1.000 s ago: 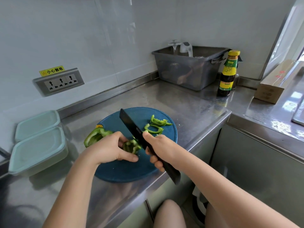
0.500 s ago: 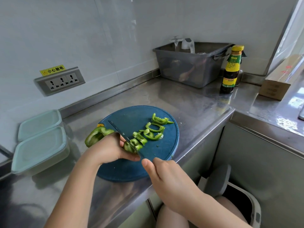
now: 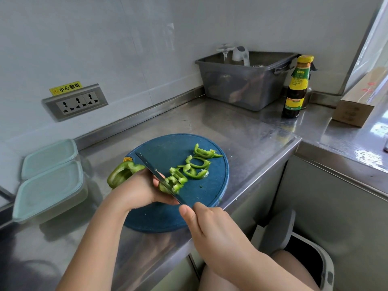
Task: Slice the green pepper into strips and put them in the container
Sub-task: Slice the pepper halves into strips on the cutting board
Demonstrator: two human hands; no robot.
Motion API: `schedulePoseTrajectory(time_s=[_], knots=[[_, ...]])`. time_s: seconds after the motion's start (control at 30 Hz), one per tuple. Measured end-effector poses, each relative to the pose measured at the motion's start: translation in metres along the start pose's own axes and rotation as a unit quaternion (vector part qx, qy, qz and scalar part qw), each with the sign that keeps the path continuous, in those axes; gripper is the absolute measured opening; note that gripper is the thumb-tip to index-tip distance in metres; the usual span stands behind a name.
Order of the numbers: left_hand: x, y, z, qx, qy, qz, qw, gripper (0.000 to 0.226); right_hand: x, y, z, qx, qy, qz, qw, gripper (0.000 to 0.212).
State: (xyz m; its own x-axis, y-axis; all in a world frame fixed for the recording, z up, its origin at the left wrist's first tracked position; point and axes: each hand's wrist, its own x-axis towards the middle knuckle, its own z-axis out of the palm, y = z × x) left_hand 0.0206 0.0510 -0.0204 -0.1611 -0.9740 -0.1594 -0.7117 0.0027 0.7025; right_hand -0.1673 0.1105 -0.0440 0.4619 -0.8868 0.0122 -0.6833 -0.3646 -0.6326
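Sitting left of the round blue cutting board [image 3: 159, 219] are two pale green containers, the nearer container [image 3: 50, 192] and the farther container [image 3: 49, 157] touching each other. Both have their lids on, and what they hold cannot be made out. Behind the board, against the wall, stands one grey tub [image 3: 241, 87] with a clear glass and a white object showing above its rim. The rest of its contents are blurred. One dark sauce bottle [image 3: 297, 87] stands just right of the tub. Below the counter, right of the board, is one waste bin [image 3: 310, 261] with its lid raised.

On the board's near-left part the left hand [image 3: 138, 190] curls over a green pepper piece [image 3: 165, 186] and pins it down with bent fingers. The right hand [image 3: 210, 225], at the board's near edge, is wrapped round the handle of one black knife [image 3: 157, 175]. Its blade lies across the pepper piece, right against the left fingertips. A second, larger pepper chunk [image 3: 120, 173] rests on the board's left rim behind the left hand. Cut strips [image 3: 197, 164] lie right of the blade toward the board's far right. At least four show, but they overlap too much for an exact count.
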Motion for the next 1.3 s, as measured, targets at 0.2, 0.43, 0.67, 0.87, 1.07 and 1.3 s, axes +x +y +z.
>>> schedulePoseTrajectory(time_s=[0.2,0.43,0.67,0.87,1.07,1.3], knots=[[0.004,-0.005,-0.001,0.065,-0.010,-0.016,0.998,0.038,0.000,-0.001,0.006,-0.048,-0.007,-0.016,0.999,0.053],[0.002,-0.002,0.002,0.053,0.010,-0.023,0.998,0.037,0.003,-0.002,0.014,-0.061,-0.010,-0.006,0.998,0.051],[-0.002,0.006,0.002,0.018,0.007,-0.013,1.000,0.043,0.009,-0.006,0.016,-0.062,-0.002,0.010,0.998,0.046],[-0.001,0.001,0.000,0.048,0.017,-0.064,0.997,0.020,0.020,-0.004,0.018,-0.029,0.017,0.032,0.999,0.045],[-0.002,0.006,0.000,0.068,0.026,-0.087,0.994,0.032,0.030,0.004,0.009,0.039,-0.003,0.027,0.999,0.052],[-0.001,0.003,-0.002,0.082,0.026,-0.105,0.991,0.052,0.039,-0.003,0.006,0.029,-0.025,0.044,0.998,0.054]])
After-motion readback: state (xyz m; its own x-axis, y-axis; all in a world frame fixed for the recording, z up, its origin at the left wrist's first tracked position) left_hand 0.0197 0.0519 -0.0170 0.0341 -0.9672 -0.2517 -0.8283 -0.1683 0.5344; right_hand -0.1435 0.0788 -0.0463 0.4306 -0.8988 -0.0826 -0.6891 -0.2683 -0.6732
